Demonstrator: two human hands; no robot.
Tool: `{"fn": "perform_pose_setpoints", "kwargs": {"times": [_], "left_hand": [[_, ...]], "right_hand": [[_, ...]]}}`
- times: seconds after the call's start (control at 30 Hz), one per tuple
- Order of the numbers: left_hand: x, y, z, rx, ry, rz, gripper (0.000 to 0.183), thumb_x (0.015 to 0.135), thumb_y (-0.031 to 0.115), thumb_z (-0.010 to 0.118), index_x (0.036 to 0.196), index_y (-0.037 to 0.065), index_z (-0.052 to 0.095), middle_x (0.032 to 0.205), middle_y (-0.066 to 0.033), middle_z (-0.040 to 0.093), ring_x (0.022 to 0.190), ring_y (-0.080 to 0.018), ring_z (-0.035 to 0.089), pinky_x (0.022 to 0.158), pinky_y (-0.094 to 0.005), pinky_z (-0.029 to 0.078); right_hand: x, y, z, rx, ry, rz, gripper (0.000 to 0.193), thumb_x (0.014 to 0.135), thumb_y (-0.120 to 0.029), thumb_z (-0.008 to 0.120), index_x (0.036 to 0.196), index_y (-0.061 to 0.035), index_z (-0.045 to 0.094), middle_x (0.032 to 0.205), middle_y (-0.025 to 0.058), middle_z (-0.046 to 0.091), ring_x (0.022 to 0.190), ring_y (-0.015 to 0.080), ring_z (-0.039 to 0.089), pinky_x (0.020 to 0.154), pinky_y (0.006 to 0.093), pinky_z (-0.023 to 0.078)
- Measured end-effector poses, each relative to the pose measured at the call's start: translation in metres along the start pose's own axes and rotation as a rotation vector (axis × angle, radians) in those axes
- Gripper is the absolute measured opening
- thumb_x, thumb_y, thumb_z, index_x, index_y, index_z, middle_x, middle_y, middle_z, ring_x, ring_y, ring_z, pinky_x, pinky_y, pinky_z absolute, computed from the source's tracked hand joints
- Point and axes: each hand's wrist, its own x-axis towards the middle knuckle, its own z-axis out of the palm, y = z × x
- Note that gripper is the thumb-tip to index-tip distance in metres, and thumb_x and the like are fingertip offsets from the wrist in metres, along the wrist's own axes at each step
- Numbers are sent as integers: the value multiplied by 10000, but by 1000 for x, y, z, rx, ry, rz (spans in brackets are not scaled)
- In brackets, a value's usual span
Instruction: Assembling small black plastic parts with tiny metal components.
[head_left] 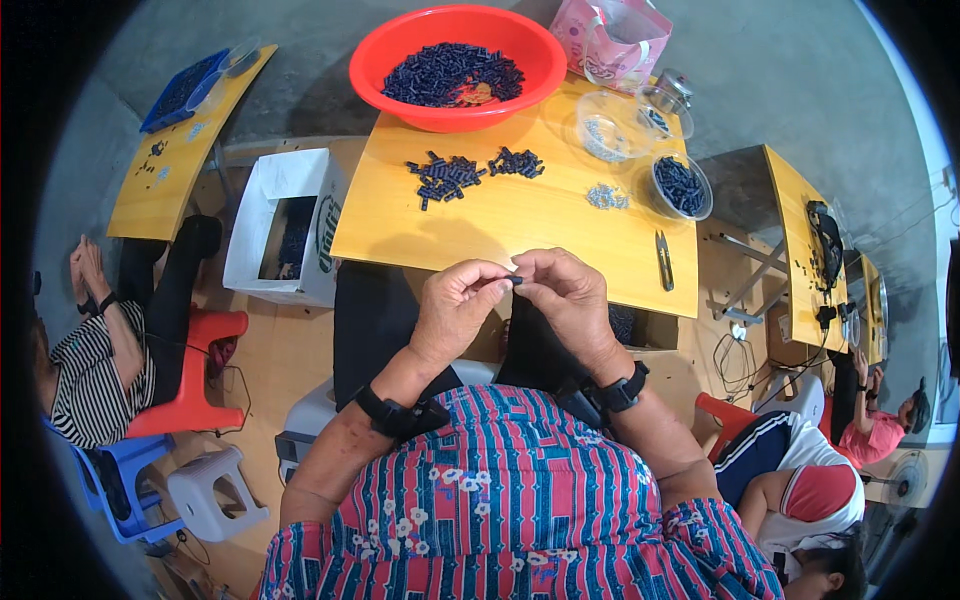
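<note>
Just off the table's near edge, my left hand (452, 308) and my right hand (568, 298) meet fingertip to fingertip. Between them they pinch a small dark cylindrical piece (515, 280), partly covered by the fingers. Similar dark pieces lie on the yellow table (385, 235) in a larger pile (445, 180) and a smaller pile (517, 162). To their right is a little heap of small silvery parts (607, 196). Black thread snips (665, 262) rest near the right edge, beside a clear tub of dark pieces (680, 188).
A red basin (380, 85) of dark pieces stands at the table's far left. Clear tubs (612, 125) and a pink bag (612, 45) are at the far right. A white carton (258, 225) sits on the floor at left. Other people sit at both sides, near side tables.
</note>
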Motion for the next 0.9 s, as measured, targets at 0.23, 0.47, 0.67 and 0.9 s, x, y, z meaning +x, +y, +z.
{"fn": "perform_pose_setpoints", "kwargs": {"times": [0.23,0.47,0.67,0.9], "left_hand": [[1,-5,0,-86,-72,-141,112,953,11,683,1052,-25,720,946,-31,724,867,-60,642,767,-220,523],[4,-9,-7,-46,-108,-118,129,910,9,734,1035,-22,719,909,-27,706,831,-60,631,738,-222,511],[15,-11,-10,87,-165,-73,105,842,5,783,931,-16,731,829,-14,679,767,-71,615,689,-230,499],[37,-16,3,163,-131,56,74,812,25,790,864,7,739,817,-64,717,756,-150,658,684,-281,508]], "right_hand": [[1,4,-2,93,19,13,257,884,93,704,1106,-33,735,975,19,686,906,92,654,828,240,542],[3,-5,-1,-135,-15,-126,221,827,75,731,1017,-36,754,954,71,737,872,162,684,795,283,542],[9,-5,-4,-312,-8,-230,206,806,66,742,965,-65,757,890,69,739,845,218,693,784,313,544],[28,11,-32,-338,115,-103,127,831,33,717,936,-32,749,886,119,723,833,258,699,763,330,551]]}}
